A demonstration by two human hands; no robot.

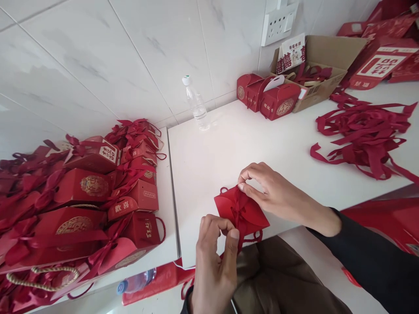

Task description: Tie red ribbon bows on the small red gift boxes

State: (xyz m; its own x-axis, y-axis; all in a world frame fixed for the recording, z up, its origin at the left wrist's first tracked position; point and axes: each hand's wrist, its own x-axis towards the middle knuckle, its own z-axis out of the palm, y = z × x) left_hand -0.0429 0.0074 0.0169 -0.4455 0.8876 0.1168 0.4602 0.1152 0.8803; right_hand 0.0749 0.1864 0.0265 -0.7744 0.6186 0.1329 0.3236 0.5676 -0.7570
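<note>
A small red gift box (256, 214) sits at the front edge of the white table, with a dark red ribbon (238, 208) tied across its top. My right hand (266, 185) pinches the ribbon at the far side of the box between thumb and fingertips. On the near side, my left hand (218, 253) is closed with thumb and forefinger on the ribbon's other end. Cord loops stick out at two ends of the box. The ribbon's knot lies between my two hands.
Finished-looking red boxes with bows (81, 187) are piled on the left. A clear water bottle (196, 102) stands by the wall. Further right are two red boxes (280, 102), a cardboard box (322, 85) and a heap of loose ribbons (363, 135). Another bottle (135, 282) lies below the table.
</note>
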